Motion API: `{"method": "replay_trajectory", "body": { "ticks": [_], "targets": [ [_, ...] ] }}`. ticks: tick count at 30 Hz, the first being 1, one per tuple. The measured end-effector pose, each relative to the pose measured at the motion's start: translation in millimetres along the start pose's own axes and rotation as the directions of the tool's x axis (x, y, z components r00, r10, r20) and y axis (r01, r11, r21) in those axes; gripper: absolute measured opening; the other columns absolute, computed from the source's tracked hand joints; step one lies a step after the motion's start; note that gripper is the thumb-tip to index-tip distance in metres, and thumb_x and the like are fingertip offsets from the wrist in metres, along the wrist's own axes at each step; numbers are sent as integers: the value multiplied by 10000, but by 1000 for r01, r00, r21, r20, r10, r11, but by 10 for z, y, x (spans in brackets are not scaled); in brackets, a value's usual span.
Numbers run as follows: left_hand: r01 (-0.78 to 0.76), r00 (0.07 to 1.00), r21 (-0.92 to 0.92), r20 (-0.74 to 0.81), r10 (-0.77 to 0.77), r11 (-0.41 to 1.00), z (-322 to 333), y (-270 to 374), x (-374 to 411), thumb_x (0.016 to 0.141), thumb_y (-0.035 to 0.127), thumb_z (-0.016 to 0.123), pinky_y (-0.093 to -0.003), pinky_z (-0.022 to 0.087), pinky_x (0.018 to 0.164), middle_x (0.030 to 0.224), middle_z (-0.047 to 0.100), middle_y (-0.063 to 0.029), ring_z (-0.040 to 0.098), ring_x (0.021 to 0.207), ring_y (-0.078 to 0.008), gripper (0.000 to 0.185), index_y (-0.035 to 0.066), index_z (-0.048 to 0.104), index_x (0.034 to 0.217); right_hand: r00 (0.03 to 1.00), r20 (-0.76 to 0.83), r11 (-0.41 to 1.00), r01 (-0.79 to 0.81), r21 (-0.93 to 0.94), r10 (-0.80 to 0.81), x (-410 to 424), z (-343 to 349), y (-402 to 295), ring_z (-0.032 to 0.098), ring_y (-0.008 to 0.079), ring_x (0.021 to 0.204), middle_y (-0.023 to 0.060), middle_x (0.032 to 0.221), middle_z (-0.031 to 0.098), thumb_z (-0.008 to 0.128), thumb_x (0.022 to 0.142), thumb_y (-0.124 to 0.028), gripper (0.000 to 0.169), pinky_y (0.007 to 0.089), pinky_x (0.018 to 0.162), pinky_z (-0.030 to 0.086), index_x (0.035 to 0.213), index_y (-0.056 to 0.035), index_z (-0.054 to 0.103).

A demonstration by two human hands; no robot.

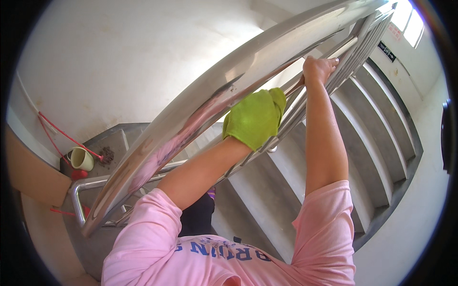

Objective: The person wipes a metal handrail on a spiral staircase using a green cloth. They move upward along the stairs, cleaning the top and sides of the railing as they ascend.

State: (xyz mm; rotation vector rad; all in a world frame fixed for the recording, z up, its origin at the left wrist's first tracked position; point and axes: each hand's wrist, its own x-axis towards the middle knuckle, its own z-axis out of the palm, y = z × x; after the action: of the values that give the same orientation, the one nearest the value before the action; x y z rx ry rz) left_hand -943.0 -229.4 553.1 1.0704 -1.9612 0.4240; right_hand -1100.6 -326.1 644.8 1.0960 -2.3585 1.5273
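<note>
A green cloth (253, 116) covers my left hand (256, 107) like a mitt, hiding its fingers. That hand is curled at the bars just under the thick polished metal handrail (211, 89). Farther up the slope, my bare right hand (316, 69) is closed around a thinner bar of the same railing (349, 44). Its far fingers are partly hidden behind the metal, with one fingertip showing at the right. Both arms reach forward from pink sleeves.
Grey stairs (264, 200) run along the railing's right side. At lower left, a pale bucket (82, 159) stands by a dark heap of debris (107, 155) and a red-handled tool (68, 128). A brown board (37, 171) leans near the wall. An arrow sign (386, 52) hangs upper right.
</note>
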Motion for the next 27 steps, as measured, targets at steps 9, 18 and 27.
{"method": "replay_trajectory", "body": {
  "ticks": [9, 18, 27],
  "targets": [
    [25, 990, 54, 134, -32, 998, -432, -295, -872, 787, 100, 538, -383, 440, 544, 786, 569, -186, 558, 651, -308, 338, -97, 526, 1061, 1000, 11, 998, -22, 55, 22, 9, 9, 14, 389, 387, 1239, 251, 1448, 122, 513, 786, -107, 821, 372, 994, 404, 1406, 45, -3],
    [-84, 985, -32, 151, 88, 996, -964, -526, -2028, 876, 205, 474, -496, 446, 849, 1208, 501, -273, 538, 1038, -415, 444, -33, 461, 1251, 1000, -8, 993, 12, 118, -11, 28, 11, 55, 242, 378, 1330, 254, 1460, 128, 525, 767, -123, 827, 371, 1049, 323, 1405, 51, 29],
    [67, 989, 331, -149, -18, 941, -2158, -615, -1615, 857, 517, 516, -607, 252, 1001, 1333, 156, -456, 289, 1220, -565, 850, -135, 252, 1332, 1000, -19, 990, 21, 137, -19, 52, 55, 93, 251, 375, 1326, 250, 1460, 128, 520, 771, -120, 815, 390, 1041, 332, 1407, 39, 37]
  ]
}}
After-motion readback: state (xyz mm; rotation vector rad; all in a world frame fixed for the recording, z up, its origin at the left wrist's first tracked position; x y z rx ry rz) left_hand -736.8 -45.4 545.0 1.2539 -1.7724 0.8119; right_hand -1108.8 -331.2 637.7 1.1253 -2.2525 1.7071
